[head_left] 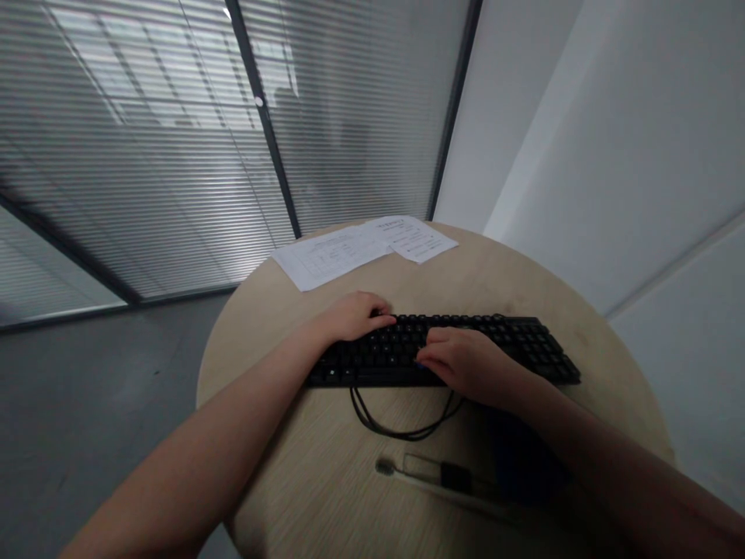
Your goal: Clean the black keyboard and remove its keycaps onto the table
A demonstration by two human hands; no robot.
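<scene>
A black keyboard [401, 376] lies across the round wooden table, its black cable looping out below its near edge. My left hand [358, 316] rests on the keyboard's upper left part, fingers curled and the thumb along the keys. Over the middle keys is my right hand [457, 359], its fingers pinched together on something small; a bit of blue shows at the fingertips, too small to name. Nearer to me lies a brush [385, 466] with grey bristles and a long light handle, beside a small dark object [455, 477].
Printed papers [337, 255] lie at the table's far edge [494, 247]. A dark blue item [524, 466] is partly under my right forearm. Beyond stand glass panels with blinds [145, 155] and a white wall [628, 140] on the right.
</scene>
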